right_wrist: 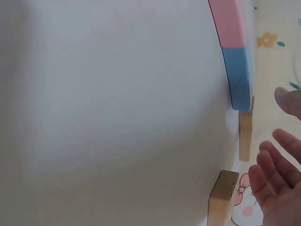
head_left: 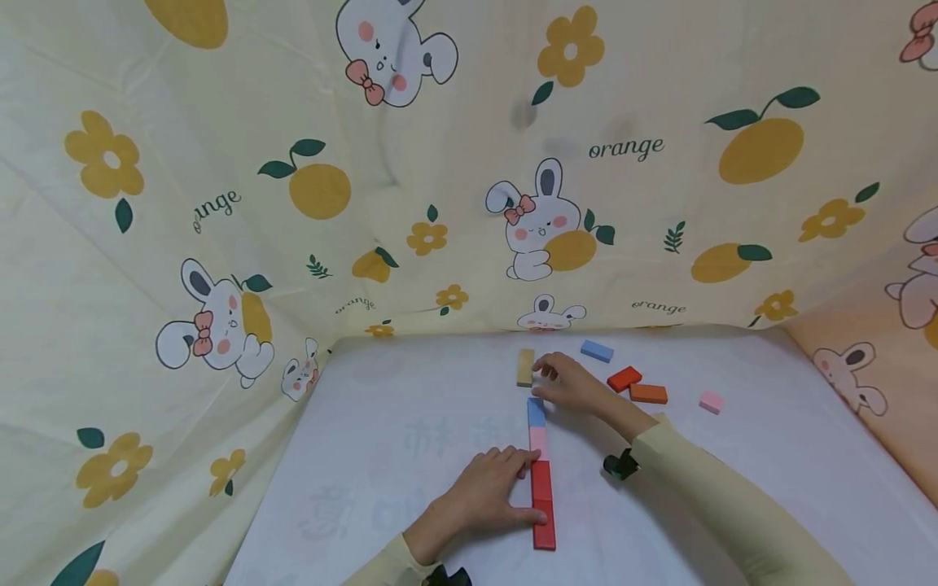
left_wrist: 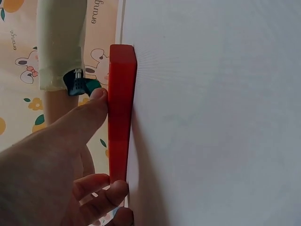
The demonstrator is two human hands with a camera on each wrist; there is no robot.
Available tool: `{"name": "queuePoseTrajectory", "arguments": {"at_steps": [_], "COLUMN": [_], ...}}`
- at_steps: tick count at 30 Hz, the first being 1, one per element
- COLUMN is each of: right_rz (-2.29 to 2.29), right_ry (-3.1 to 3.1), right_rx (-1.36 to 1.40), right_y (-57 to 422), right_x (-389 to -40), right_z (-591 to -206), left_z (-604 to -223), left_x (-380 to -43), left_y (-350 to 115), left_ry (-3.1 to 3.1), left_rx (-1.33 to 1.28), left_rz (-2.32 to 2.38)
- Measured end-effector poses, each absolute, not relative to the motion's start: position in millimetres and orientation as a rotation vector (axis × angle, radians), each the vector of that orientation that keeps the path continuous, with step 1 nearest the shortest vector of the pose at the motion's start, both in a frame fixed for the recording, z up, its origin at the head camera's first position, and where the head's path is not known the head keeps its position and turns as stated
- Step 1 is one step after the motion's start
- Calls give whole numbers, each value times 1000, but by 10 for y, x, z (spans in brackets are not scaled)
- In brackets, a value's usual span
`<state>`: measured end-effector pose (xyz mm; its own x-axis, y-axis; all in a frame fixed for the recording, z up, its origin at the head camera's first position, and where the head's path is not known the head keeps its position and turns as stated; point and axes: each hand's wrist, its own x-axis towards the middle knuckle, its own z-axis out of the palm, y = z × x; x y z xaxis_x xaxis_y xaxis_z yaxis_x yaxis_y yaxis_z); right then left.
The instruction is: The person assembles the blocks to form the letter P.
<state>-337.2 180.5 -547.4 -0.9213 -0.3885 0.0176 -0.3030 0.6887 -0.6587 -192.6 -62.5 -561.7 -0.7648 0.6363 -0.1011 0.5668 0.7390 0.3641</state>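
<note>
A straight row of flat blocks runs away from me on the white table. Nearest are two red blocks [head_left: 543, 533], then a pink block [head_left: 538, 439], with a blue block [head_left: 536, 412] at the far end. My left hand [head_left: 484, 492] rests along the row, thumb on the nearest red block and fingertips by the pink one. In the left wrist view, the thumb touches the red blocks [left_wrist: 121, 103]. Past the blue end, my right hand [head_left: 567, 382] hovers with loosely bent fingers and nothing in them. Beside its fingertips is a wooden block [head_left: 525, 368].
Right of the right hand lie a loose blue block [head_left: 597, 351], a red block [head_left: 624, 378], an orange block [head_left: 648, 394] and a small pink block [head_left: 711, 402]. Two wood-coloured blocks [right_wrist: 245, 134] show in the right wrist view. A patterned cloth [head_left: 440, 179] hangs behind the table.
</note>
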Motion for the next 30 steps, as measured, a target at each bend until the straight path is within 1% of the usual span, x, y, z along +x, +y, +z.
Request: {"name": "queuePoseTrajectory", "arguments": {"at_steps": [15,23,30], "right_rz": [-895,-881,-839], "right_ry": [2782,2738,2733], "right_rx": [-475,-372,-359], "right_y": [1759,1722,1701], "right_x": [-3674,-3748,-3769], "right_z": [-5540,-5523,-5498], "left_z": [-5627,-5621,-5617], "left_x": [-1961,-1958,-1965], "left_y": [-614,-593,-585], "left_ry": [2720,2742,2739], "left_rx": [922,910,894], "left_rz": [510,479,496]}}
